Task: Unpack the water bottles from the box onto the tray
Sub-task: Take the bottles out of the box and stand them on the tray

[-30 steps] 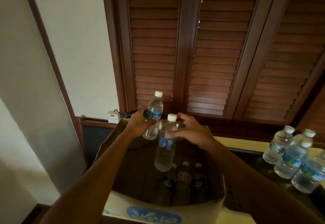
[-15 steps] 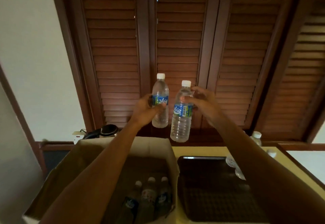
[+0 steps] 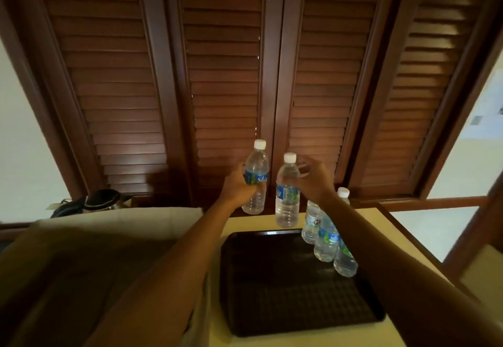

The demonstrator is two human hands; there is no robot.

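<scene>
1. The left hand (image 3: 239, 186) grips one water bottle (image 3: 255, 178) at its label; the right hand (image 3: 317, 180) pinches another bottle (image 3: 287, 194) near the shoulder, both above the tray (image 3: 285, 292).
2. Full, thin-walled and slick: they probably feel weighty and dent easily, so the mid-body is the surest hold.

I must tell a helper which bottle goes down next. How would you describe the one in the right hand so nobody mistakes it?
Find the dark tray beside the box. Above its far edge, the right hand pinches the bottle near its white cap; it hangs lower than the left hand's bottle.
</scene>
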